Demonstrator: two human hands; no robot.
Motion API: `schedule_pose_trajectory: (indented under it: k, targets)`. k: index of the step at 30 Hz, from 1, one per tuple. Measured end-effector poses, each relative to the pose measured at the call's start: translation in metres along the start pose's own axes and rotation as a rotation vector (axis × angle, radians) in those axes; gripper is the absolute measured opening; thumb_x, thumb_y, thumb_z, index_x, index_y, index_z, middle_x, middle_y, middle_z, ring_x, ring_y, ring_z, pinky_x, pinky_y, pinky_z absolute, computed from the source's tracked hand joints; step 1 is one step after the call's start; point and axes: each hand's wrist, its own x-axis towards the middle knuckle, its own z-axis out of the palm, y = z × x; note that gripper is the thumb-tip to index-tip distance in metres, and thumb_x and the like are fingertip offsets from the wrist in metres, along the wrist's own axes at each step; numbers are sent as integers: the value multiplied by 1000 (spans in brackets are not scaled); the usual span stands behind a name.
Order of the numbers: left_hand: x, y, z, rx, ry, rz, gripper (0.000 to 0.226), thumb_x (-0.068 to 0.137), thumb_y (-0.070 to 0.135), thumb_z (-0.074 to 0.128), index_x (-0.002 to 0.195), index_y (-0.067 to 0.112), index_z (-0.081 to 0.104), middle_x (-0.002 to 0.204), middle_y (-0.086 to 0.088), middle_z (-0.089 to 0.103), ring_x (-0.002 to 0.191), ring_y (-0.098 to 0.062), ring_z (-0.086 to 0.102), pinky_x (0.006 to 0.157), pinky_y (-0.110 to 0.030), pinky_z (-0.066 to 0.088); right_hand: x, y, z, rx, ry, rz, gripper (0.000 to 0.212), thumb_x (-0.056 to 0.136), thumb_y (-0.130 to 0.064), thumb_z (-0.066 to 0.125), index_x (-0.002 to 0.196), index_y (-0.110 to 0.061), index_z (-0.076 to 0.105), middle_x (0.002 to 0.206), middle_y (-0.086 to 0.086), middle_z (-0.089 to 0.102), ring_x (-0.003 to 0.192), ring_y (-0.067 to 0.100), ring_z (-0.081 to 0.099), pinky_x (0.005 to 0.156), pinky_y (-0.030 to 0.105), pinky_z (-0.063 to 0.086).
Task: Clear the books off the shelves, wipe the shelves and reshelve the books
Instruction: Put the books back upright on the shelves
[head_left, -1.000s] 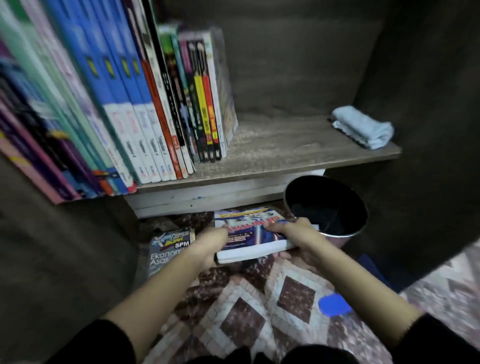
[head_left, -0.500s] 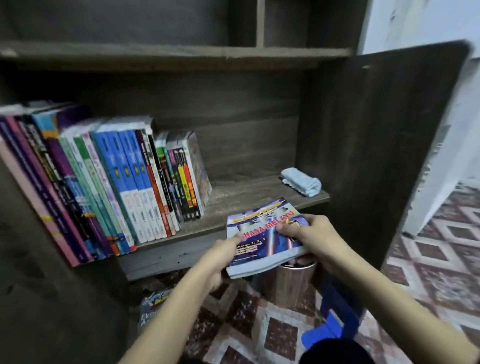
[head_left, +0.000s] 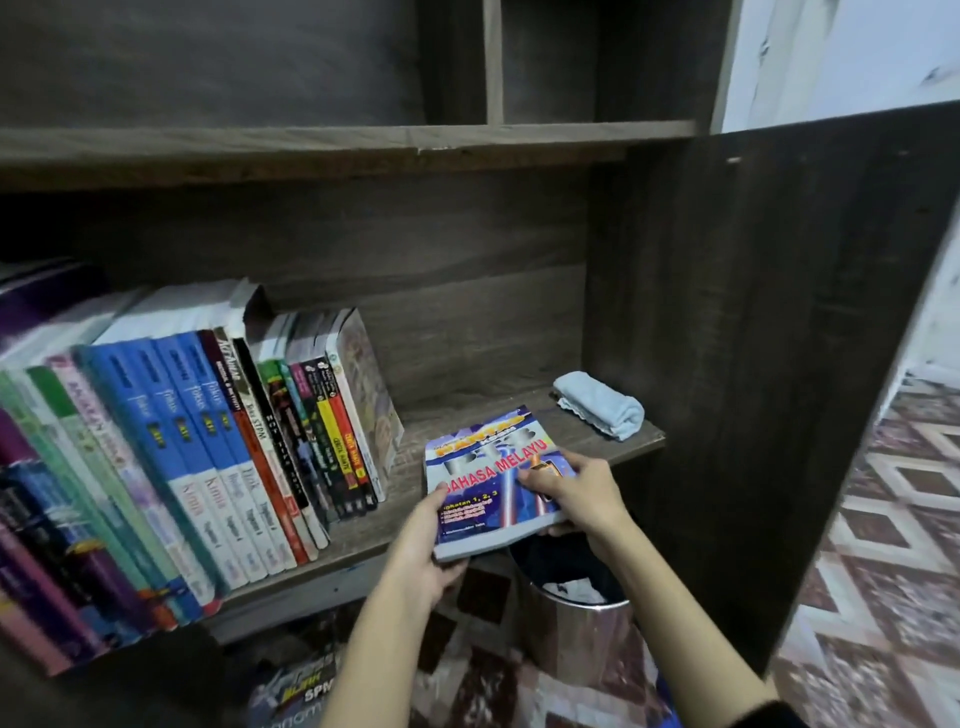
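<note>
Dark wood-grain bookcase (head_left: 753, 364) filling most of the view, with patterned tile floor (head_left: 883, 519) off to its right and a pale wall (head_left: 831, 52) above that; upper shelf (head_left: 311, 137) running across the top.

Lower shelf (head_left: 405, 499) carrying a row of books (head_left: 208, 467), spines out, from its left end to about its middle; tops tipped leftwards, though perhaps only bent that way by the wide lens. Folded light-blue cloth (head_left: 597, 405) lying at the shelf's right end, near the front right corner, just beside the side panel and well apart from the row.

Blue "BAHASA MELAYU" book (head_left: 483, 499) held cover up and slightly tilted over the shelf's front edge, between the row and the cloth, touching neither; far end over the bare boards, near end out past the front edge; resting on the shelf or just above it, impossible to tell.

Left grip (head_left: 421, 551) closed on the book's near left corner, thumb on the cover, fingers beneath; right grip (head_left: 582, 493) closed on its right edge, one digit lying across the cover, fingertips showing under the near edge; dark sleeve (head_left: 769, 717) at the right forearm.

Shiny metal bin (head_left: 571, 618) standing on the floor below the shelf's right end, under the book's near end, dark inside with something pale and crumpled in it; another book (head_left: 296, 696) flat on the floor under the shelf, cut off by the bottom of the view, letters "SPM" legible.
</note>
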Motion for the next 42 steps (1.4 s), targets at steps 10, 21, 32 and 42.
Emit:
schedule_pose_trajectory:
  k: [10, 21, 32, 42]
  targets:
    - [34, -2, -7, 73, 112, 19, 25, 94, 25, 54, 114, 9, 57, 77, -8, 65, 66, -20, 59, 58, -29, 43, 36, 33, 21, -180, -93, 145, 45, 83, -37, 72, 120, -15, 58, 108, 11, 67, 74, 20, 66, 46, 29, 53]
    - [30, -2, -9, 85, 92, 45, 12, 95, 20, 52, 87, 12, 55, 78, -8, 63, 69, -22, 57, 90, -39, 42, 5, 33, 29, -969, -263, -512, 72, 87, -25, 54, 150, -10, 23, 157, 9, 24, 145, 17, 18, 116, 22, 11]
    - [29, 5, -8, 92, 4, 71, 29, 92, 19, 57, 118, 6, 58, 89, -12, 67, 75, -23, 63, 62, -35, 49, 20, 74, 40, -1218, 276, -943, 40, 81, -24, 44, 111, -15, 69, 103, 5, 71, 92, 27, 68, 80, 38, 55]
    - [12, 18, 2, -26, -175, 259, 35, 94, 43, 46, 114, 19, 61, 97, -5, 70, 75, -14, 67, 55, -27, 52, 31, 51, 35, -880, 393, -1068, 52, 68, -19, 46, 119, -22, 53, 106, 4, 72, 81, 19, 72, 52, 23, 52]
